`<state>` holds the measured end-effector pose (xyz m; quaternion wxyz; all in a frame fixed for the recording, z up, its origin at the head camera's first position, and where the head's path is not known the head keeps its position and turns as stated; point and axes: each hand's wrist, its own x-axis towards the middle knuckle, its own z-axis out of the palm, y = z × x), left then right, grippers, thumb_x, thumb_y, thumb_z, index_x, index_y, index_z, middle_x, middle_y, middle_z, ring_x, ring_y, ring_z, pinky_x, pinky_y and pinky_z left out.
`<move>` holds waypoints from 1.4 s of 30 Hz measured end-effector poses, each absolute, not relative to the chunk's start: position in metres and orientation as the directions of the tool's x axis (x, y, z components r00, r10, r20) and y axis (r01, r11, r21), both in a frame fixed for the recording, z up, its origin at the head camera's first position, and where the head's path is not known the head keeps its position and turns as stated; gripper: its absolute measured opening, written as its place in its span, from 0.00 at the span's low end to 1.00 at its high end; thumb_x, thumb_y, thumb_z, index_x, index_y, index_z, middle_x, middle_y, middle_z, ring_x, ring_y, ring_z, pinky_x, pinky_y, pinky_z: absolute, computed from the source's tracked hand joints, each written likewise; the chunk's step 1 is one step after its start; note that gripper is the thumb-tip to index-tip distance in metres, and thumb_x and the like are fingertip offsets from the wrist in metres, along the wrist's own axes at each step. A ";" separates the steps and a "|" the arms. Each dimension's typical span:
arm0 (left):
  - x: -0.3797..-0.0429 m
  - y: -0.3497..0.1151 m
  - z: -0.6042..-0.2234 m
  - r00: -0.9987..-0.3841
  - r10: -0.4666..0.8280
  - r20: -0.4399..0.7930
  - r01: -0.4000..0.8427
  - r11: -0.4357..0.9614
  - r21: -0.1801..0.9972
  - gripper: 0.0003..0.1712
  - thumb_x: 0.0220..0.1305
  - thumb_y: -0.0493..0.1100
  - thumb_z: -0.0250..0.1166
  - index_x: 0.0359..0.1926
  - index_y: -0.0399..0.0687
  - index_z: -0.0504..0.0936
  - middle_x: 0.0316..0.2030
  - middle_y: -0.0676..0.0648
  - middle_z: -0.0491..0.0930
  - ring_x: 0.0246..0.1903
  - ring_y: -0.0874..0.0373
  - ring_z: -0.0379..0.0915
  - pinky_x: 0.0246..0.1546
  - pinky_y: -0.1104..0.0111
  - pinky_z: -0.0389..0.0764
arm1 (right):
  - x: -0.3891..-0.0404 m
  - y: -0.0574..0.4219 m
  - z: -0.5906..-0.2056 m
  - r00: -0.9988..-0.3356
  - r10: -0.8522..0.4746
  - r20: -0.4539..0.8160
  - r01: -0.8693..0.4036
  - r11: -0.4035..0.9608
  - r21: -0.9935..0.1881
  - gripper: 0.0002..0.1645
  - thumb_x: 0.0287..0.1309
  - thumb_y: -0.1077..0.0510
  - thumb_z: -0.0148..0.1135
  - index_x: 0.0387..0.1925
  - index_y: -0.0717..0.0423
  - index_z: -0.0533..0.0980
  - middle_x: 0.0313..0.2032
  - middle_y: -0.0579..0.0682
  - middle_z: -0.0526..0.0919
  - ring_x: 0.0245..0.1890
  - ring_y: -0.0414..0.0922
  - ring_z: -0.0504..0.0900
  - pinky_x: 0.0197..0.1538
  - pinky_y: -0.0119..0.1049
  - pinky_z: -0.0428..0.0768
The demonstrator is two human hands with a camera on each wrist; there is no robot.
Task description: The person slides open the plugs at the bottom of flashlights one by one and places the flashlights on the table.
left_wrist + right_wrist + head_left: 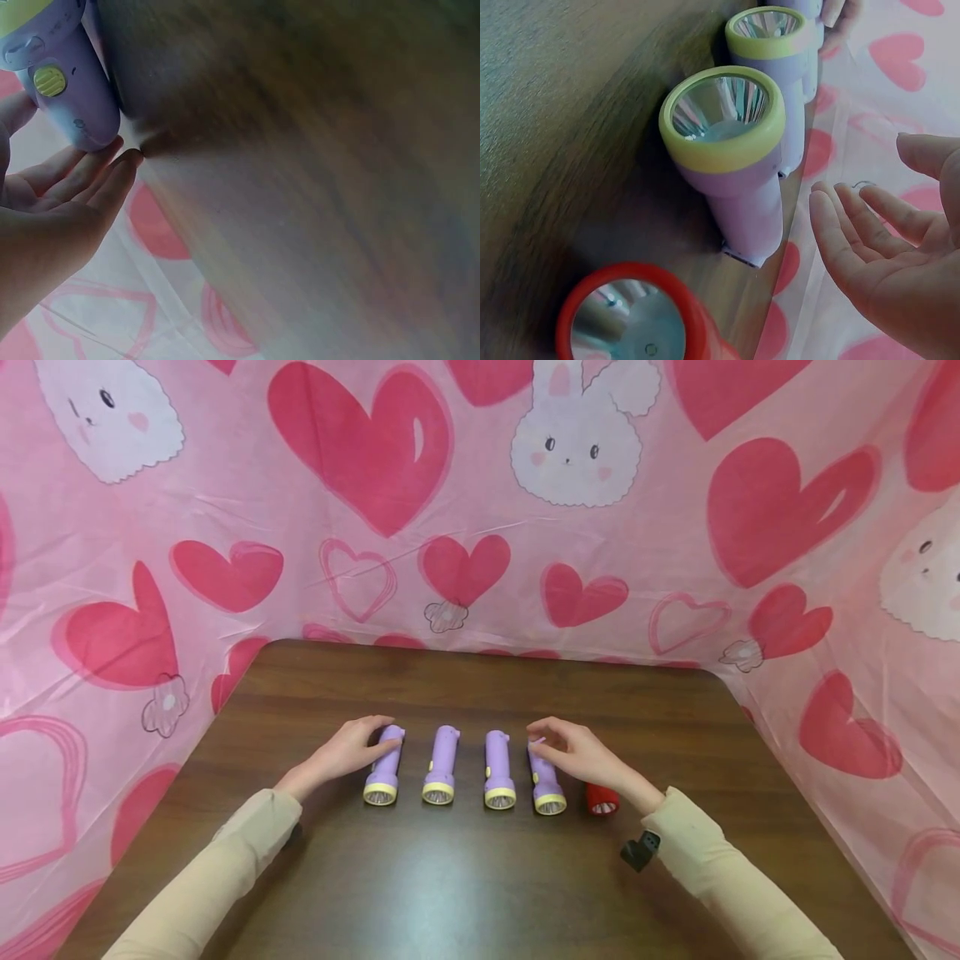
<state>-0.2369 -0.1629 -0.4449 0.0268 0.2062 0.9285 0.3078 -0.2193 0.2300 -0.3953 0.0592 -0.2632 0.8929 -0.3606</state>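
Currently, a row of flashlights lies across the table (435, 877), lamp ends toward the person: first purple flashlight (384, 767) at the left end, then second purple flashlight (441, 764), third purple flashlight (497, 768) and fourth purple flashlight (547, 783). A red flashlight (602, 800), partly covered by the right hand (576, 753), ends the row.

Status, by judgement: the side-by-side layout appears well advanced, with roughly even gaps between the purple units. Both hands are at the row, so handling does not appear finished; what is left cannot be determined.

The left hand (347, 752) is loosely open at the tail of the first purple flashlight, fingers nearly straight and thumb apart; no firm grip is evident. The right hand is open near the fourth purple flashlight's tail, thumb separated, holding nothing.

Each purple body is a smooth, apparently plastic cylinder flaring into a yellow rim (724, 156) around a shiny reflector (720, 112). A ribbed yellow switch (50, 81) is visible. The table shows glossy brown wood grain; the heart-printed backdrop (487, 518) is thin and creased.
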 end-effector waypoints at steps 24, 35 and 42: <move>-0.236 -0.162 -0.442 -0.919 0.392 0.032 0.332 0.730 0.597 0.31 0.68 0.49 0.63 0.64 0.32 0.72 0.61 0.32 0.76 0.61 0.37 0.73 0.63 0.43 0.72 | -0.221 0.202 -0.403 -0.813 -0.578 0.068 -0.455 0.559 -0.694 0.22 0.66 0.54 0.61 0.56 0.61 0.75 0.49 0.55 0.86 0.49 0.49 0.84 0.53 0.47 0.83; -0.238 -0.166 -0.445 -0.916 0.399 0.048 0.344 0.716 0.607 0.32 0.68 0.49 0.63 0.64 0.31 0.72 0.61 0.31 0.76 0.62 0.37 0.73 0.63 0.43 0.72 | -0.220 0.190 -0.397 -0.802 -0.594 0.069 -0.469 0.553 -0.688 0.22 0.67 0.52 0.61 0.57 0.61 0.76 0.49 0.55 0.86 0.48 0.48 0.84 0.52 0.43 0.82; -0.237 -0.166 -0.445 -0.907 0.415 0.067 0.368 0.708 0.602 0.30 0.68 0.48 0.63 0.63 0.30 0.73 0.59 0.31 0.77 0.60 0.38 0.74 0.62 0.44 0.74 | -0.220 0.184 -0.398 -0.797 -0.601 0.060 -0.474 0.560 -0.679 0.22 0.66 0.53 0.61 0.57 0.59 0.76 0.50 0.53 0.86 0.48 0.47 0.84 0.52 0.37 0.82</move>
